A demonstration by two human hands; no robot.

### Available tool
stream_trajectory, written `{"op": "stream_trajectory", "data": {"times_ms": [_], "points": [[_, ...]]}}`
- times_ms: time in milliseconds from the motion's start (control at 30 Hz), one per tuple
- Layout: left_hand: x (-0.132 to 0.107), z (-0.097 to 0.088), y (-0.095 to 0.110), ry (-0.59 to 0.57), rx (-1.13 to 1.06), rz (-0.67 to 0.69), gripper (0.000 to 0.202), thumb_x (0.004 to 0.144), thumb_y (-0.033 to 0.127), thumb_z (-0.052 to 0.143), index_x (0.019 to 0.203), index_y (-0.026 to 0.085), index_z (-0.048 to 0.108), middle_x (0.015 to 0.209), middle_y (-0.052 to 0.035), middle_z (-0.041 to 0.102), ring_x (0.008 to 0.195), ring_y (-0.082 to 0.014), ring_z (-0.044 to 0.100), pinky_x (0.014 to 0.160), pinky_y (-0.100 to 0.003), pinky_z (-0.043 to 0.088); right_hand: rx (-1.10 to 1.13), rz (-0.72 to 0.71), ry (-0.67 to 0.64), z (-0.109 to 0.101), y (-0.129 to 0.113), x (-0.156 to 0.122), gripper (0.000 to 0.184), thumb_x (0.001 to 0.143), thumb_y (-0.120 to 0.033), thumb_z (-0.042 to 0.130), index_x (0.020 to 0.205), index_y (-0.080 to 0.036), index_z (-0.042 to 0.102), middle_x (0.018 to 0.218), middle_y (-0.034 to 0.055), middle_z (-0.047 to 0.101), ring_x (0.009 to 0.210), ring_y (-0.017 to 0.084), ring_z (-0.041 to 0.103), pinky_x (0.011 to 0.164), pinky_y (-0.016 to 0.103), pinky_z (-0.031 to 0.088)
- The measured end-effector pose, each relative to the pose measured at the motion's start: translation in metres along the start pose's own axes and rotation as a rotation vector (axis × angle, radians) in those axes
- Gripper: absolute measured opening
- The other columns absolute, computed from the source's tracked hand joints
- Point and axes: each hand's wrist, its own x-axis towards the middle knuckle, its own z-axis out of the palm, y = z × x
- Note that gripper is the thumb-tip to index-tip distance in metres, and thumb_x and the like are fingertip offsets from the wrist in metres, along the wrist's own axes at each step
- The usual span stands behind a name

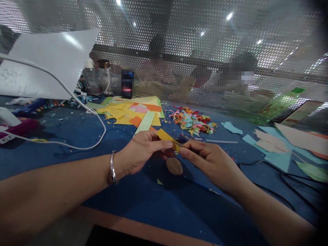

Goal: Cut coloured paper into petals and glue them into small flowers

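Observation:
My left hand, with a silver bangle at the wrist, pinches a yellow strip of paper between thumb and fingers. Close on its right, my right hand is closed around a slim metal tool. Its tip meets the paper's lower end; the fingers hide most of it, so I cannot tell its kind. Below both hands a flat brownish oval piece lies on the blue table. A small green paper scrap is just in front of it.
Coloured paper sheets and a heap of small cut pieces lie beyond the hands. More paper and black cables are at right. A white cable loops at left. Bottles stand before a perforated metal screen.

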Motion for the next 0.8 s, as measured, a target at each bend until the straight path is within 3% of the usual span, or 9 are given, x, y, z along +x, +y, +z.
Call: {"op": "stream_trajectory", "data": {"times_ms": [367, 567, 800], "points": [[-0.0003, -0.0018, -0.0001, -0.032, 0.04, -0.03, 0.012, 0.072, 0.02, 0.079, 0.077, 0.012, 0.073, 0.071, -0.0023, 0.071, 0.063, -0.0099, 0.064, 0.062, -0.022, 0.047, -0.044, -0.054, 0.017, 0.0014, 0.0027, -0.001, 0.043, 0.092, -0.056, 0.05, 0.073, -0.02, 0.065, 0.069, 0.0017, 0.061, 0.064, 0.016, 0.054, 0.053, 0.026, 0.039], [-0.0011, -0.0021, -0.0005, -0.017, 0.068, -0.051, 0.011, 0.073, 0.019, 0.079, 0.077, 0.011, 0.074, 0.07, -0.003, 0.071, 0.061, -0.0089, 0.064, 0.057, -0.019, 0.045, -0.094, -0.076, 0.04, 0.0023, 0.0035, -0.0007, 0.044, 0.093, -0.054, 0.049, 0.071, -0.02, 0.065, 0.068, 0.0011, 0.062, 0.063, 0.015, 0.055, 0.053, 0.025, 0.04], [0.0004, -0.003, -0.0025, -0.03, 0.057, -0.043, 0.012, 0.071, 0.019, 0.08, 0.076, 0.01, 0.074, 0.07, -0.0039, 0.072, 0.062, -0.01, 0.066, 0.058, -0.019, 0.047, -0.069, -0.064, -0.015, 0.0026, 0.0047, -0.0003, 0.042, 0.095, -0.052, 0.047, 0.076, -0.02, 0.065, 0.07, 0.0008, 0.061, 0.065, 0.015, 0.052, 0.053, 0.026, 0.037]]}}
